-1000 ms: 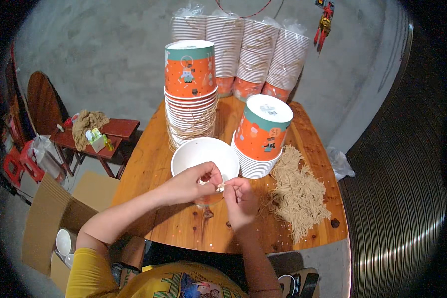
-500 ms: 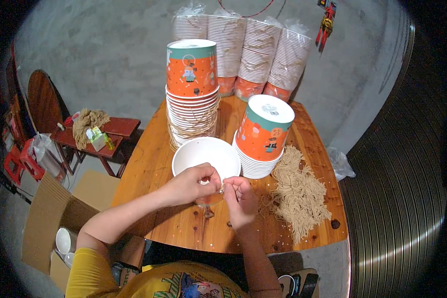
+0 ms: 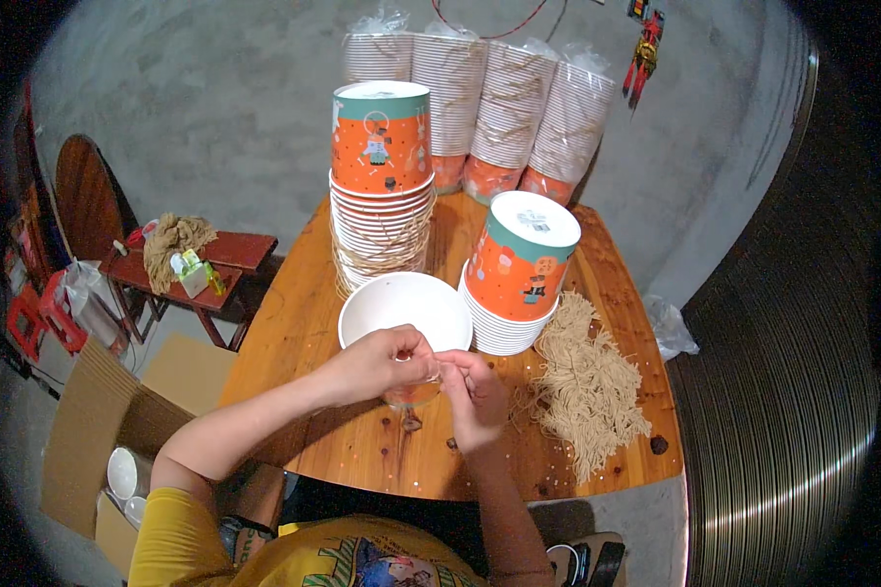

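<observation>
A paper bucket (image 3: 401, 303), white inside, stands at the near middle of the table with its mouth tilted up toward me. Both hands meet at its near right rim. My left hand (image 3: 387, 364) is closed in a pinch, thumb against forefinger. Touching it, my right hand (image 3: 473, 391) is pinched too; what lies between the fingertips is too small to make out. Behind the bucket rises a stack of upturned orange and green paper buckets (image 3: 382, 147) with tan cords hanging round their rims. A shorter upturned stack (image 3: 521, 259) stands to the right, beside a heap of tan cords (image 3: 597, 391).
Several tall stacks of buckets in clear plastic (image 3: 509, 103) line the back of the wooden table (image 3: 308, 391). At lower left, an open cardboard box (image 3: 93, 430) holds white buckets. A red bench (image 3: 240, 249) stands further left, and a ribbed shutter (image 3: 783, 391) runs along the right.
The fingertips of both hands have drawn closer together at the bucket's rim. The view has shifted slightly; the stacks and the cord heap stay in place.
</observation>
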{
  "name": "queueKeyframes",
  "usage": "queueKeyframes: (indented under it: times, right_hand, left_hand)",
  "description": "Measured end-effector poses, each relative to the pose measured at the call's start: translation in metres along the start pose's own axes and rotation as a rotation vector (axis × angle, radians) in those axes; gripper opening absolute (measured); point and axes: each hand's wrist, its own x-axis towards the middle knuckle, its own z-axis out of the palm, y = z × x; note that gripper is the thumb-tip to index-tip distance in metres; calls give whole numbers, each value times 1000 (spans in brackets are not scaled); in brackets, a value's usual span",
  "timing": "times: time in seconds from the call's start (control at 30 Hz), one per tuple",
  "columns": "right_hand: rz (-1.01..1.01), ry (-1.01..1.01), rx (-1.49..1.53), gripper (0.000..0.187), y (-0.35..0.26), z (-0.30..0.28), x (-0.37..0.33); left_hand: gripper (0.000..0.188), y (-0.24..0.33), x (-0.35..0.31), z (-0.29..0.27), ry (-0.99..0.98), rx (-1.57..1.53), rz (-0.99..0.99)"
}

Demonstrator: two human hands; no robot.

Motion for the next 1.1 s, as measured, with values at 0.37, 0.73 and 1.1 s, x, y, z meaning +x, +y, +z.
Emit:
queueKeyframes:
  times: [0.37,0.73,1.1]
  right_hand:
    - [-101,96,-109,10,0,0,-6]
    - [-161,110,-238,16,0,2,-5]
    - [-220,18,-620,16,-10,-1,0]
  left_hand:
    - [14,-2,5,-5,-64,-190,-147]
    - [16,-4,6,-4,-67,-229,-182]
    - [8,7,0,5,-4,-99,-60]
